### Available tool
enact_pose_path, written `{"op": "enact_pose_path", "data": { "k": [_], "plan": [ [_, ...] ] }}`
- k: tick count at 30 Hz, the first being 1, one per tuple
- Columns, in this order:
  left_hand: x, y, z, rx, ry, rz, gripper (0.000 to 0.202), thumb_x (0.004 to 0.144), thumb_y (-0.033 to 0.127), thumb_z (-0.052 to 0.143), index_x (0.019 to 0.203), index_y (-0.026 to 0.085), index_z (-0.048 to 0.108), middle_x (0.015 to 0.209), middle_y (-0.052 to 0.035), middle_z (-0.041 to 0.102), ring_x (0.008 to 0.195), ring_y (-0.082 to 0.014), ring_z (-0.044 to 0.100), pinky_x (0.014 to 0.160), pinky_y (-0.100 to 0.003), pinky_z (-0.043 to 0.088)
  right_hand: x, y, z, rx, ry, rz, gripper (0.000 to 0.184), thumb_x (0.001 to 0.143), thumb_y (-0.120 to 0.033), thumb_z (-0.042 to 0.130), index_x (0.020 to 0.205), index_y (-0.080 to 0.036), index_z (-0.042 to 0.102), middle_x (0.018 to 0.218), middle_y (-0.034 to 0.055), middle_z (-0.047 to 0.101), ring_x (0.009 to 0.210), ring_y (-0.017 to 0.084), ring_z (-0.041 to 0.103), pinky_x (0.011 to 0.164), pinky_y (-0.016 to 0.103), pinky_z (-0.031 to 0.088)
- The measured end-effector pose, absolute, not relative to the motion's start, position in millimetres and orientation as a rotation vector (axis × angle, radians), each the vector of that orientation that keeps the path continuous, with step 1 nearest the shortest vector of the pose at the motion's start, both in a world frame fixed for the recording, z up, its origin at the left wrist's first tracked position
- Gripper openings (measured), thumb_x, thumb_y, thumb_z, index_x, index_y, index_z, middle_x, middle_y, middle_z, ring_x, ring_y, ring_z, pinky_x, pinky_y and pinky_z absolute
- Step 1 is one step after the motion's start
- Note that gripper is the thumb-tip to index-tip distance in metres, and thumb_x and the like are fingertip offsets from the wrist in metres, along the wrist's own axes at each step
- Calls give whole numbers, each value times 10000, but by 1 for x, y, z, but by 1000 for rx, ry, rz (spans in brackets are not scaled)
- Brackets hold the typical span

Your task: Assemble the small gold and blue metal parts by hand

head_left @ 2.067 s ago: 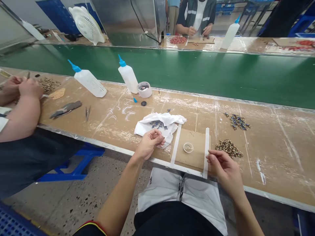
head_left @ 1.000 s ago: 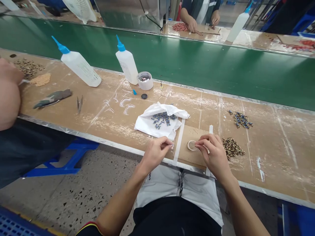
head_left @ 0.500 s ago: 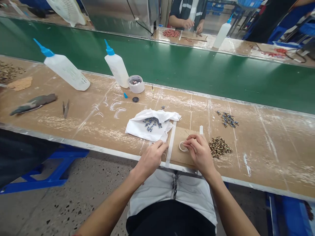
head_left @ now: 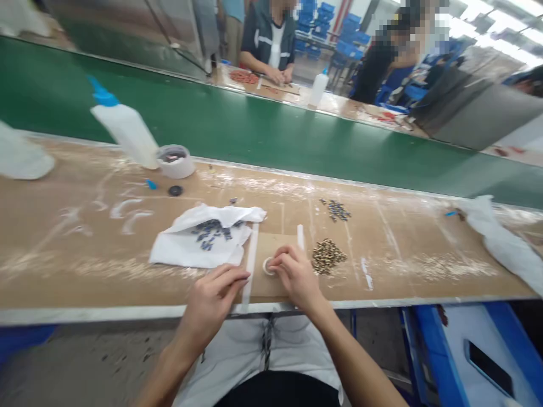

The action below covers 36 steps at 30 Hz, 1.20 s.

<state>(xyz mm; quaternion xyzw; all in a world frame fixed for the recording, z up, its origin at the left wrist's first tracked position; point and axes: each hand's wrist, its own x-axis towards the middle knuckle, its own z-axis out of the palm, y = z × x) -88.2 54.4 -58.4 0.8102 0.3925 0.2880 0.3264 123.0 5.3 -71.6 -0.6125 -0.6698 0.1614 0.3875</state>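
My left hand [head_left: 214, 297] is closed in a pinch at the front of the table, just left of a white tape strip [head_left: 251, 263]; anything between its fingertips is too small to make out. Over a small white ring [head_left: 268, 265] on a cardboard piece [head_left: 271, 288], my right hand [head_left: 294, 274] has its thumb and fingers pinched together. What those fingers hold, if anything, is hidden. A white cloth [head_left: 173, 243] with small blue pieces [head_left: 211, 232] on it lies beyond my left hand. Beside my right hand is a heap of small brass-and-black pieces [head_left: 328, 256].
Small blue-and-brass pieces [head_left: 338, 210] lie farther back. Left are a tape roll [head_left: 178, 167], a black cap [head_left: 175, 191] and a blue-tipped bottle [head_left: 129, 133]. A white bag [head_left: 504, 237] is at right. Across the green belt [head_left: 254, 124], a person [head_left: 269, 45] works.
The view has swung right, bringing the white bag and a phone into sight. My left hand has drawn slightly back from the cloth; my right hand stays at the ring.
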Motion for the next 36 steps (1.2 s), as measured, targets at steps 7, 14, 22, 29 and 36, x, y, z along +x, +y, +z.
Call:
{"op": "enact_pose_path", "data": {
  "k": [7,14,22,29,36],
  "plan": [
    [-88,64,-89,2038,1132,727,267,810,567,626,924,367,761,887,57,786,721,-210,738,621,-255,590,123,13,-72,-1620,-1737,368,126,962,-288,570,888,-234,657,1002,45,634,980,176,580,870,295,485],
    [-73,57,-93,1907,1020,751,263,783,519,686,887,291,769,860,23,788,718,-191,744,663,-207,603,124,10,-80,-1595,-1611,417,110,941,-271,594,880,-222,671,1017,49,613,985,174,584,874,294,478],
    [-57,39,-93,1849,957,583,149,880,293,637,956,209,734,877,-17,766,731,-156,698,684,-222,546,126,-5,-88,-1464,-1234,556,101,896,-218,631,822,-207,699,970,62,641,945,193,609,842,319,472],
    [-49,32,-89,1960,945,585,104,884,154,621,920,159,718,830,-21,731,680,-126,609,632,-217,446,126,-36,-100,-1402,-892,568,126,950,-281,579,921,-183,652,860,33,670,660,131,580,648,275,471],
    [-47,29,-97,2015,862,640,110,898,182,619,925,140,717,798,-39,721,631,-122,587,606,-221,430,117,-51,-109,-1416,-833,646,116,911,-289,647,888,-183,690,824,37,709,679,140,644,658,273,526]
  ]
}}
